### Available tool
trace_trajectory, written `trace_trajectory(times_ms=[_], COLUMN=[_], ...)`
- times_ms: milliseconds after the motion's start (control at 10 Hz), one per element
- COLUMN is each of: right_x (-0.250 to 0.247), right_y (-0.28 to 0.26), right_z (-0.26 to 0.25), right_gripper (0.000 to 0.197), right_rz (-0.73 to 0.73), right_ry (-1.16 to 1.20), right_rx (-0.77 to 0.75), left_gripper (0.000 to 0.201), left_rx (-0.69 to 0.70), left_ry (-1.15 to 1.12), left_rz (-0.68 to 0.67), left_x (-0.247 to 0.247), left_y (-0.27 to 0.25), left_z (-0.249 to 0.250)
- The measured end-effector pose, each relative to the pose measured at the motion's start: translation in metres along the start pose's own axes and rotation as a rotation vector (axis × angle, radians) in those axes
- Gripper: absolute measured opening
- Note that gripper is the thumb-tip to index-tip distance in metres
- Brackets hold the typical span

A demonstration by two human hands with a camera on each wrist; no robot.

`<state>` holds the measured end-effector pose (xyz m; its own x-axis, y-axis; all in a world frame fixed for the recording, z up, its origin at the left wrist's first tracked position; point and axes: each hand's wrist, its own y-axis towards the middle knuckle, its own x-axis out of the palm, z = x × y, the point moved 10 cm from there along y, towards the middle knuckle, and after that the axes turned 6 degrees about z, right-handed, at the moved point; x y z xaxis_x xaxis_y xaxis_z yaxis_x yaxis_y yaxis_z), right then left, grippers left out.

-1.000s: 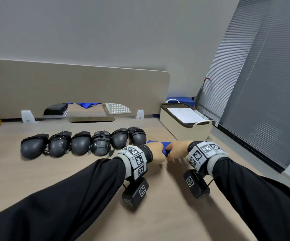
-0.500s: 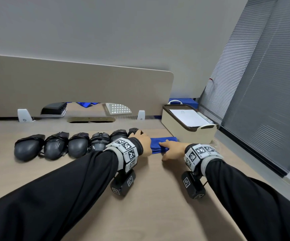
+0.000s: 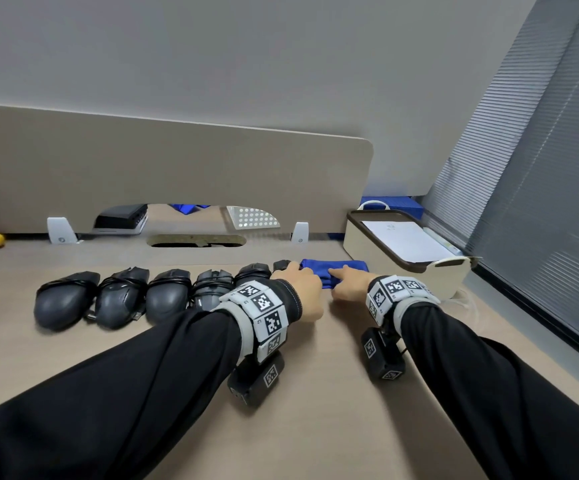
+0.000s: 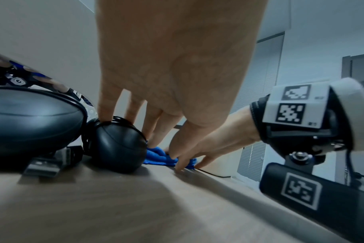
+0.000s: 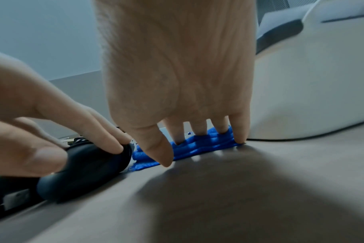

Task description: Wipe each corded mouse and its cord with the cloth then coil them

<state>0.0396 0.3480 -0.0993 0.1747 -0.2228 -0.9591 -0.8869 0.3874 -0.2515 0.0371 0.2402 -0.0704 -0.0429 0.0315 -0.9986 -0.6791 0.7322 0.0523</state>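
Several dark grey corded mice (image 3: 167,299) sit in a row on the desk, each with its cord wound round its body. A folded blue cloth (image 3: 336,266) lies flat at the right end of the row, next to the last mouse (image 3: 281,265). My left hand (image 3: 298,282) lays straight fingers over that mouse (image 4: 116,148) and on the left edge of the cloth (image 4: 158,156). My right hand (image 3: 347,282) presses the cloth (image 5: 197,146) down with straight fingers (image 5: 241,131). Neither hand grips anything.
A cream storage box (image 3: 378,251) with white paper inside stands just right of the cloth. A beige divider panel (image 3: 177,174) closes the back of the desk, with a cable slot (image 3: 196,240) before it. Window blinds (image 3: 541,202) run along the right.
Both hands carried the cloth forward from the near middle of the desk and laid it beside the last mouse. The left hand has since settled onto that mouse.
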Motion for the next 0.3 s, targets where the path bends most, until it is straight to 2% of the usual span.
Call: trace_trajectory(times_ms=[100, 300], right_x=[-0.002, -0.015], right_y=[0.004, -0.010], right_z=[0.000, 0.001], right_gripper=[0.067, 0.058], right_rz=[0.006, 0.051], right_ry=[0.016, 0.094], right_rx=[-0.008, -0.071], left_gripper=[0.013, 0.020], left_rx=[0.029, 0.035], left_ry=[-0.011, -0.198], left_rz=[0.027, 0.009], left_x=[0.000, 0.000], left_y=[0.000, -0.002], left_z=[-0.001, -0.008])
